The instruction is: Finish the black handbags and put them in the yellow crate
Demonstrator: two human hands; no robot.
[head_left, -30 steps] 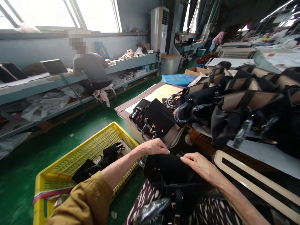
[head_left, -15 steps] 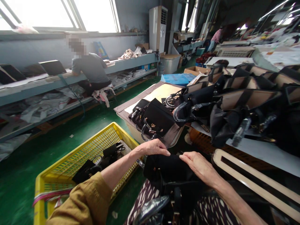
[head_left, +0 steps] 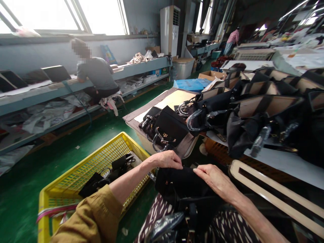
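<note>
A black handbag (head_left: 187, 189) rests on my lap, over patterned trousers. Its handle (head_left: 167, 222), wrapped in clear plastic, hangs toward me, near gold-coloured fittings. My left hand (head_left: 168, 159) pinches the far top edge of the bag, thumb and fingers closed together. A short way to the right, my right hand (head_left: 212, 175) grips the same edge between thumb and bent fingers. The fingertips of both hands are partly hidden behind the edge. The inside of the bag is too dark to make out.
On my left stands a yellow plastic basket (head_left: 50, 192) holding small black bags. Ahead, finished-looking black handbags (head_left: 172, 126) lie on a padded table (head_left: 134, 118). More open bags (head_left: 265, 108) crowd the right. A beige slotted arm (head_left: 273, 189) juts beside my right forearm. A person (head_left: 97, 74) sits at a bench.
Both hands keep their grip on the bag's top edge; the left has shifted very slightly. The distant person in the checked shirt has moved a little.
</note>
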